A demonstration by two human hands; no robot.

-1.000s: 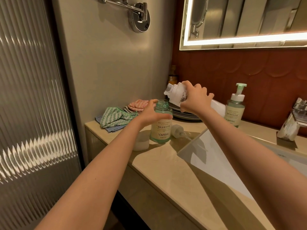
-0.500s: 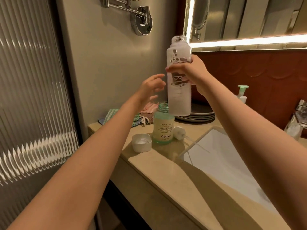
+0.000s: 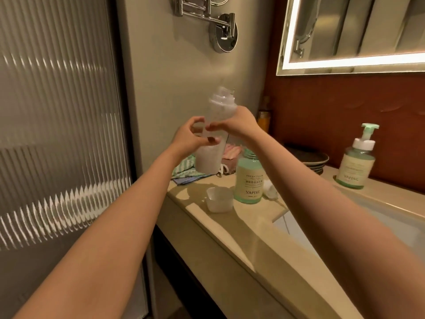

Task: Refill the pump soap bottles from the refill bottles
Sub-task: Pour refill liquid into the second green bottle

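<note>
The right hand [image 3: 239, 123] grips the upright refill bottle [image 3: 207, 160] below its neck, and the left hand [image 3: 188, 139] curls round its middle. The open pump bottle [image 3: 248, 183] stands just right of it.

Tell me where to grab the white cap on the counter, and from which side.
Probably best: pinch the white cap across its outer walls, from straight above. It lies mouth up on the counter, rim exposed. Pinch front to back, since the open green bottle stands close on its right. Free a hand first: left hand and right hand both hold the refill bottle.
</note>
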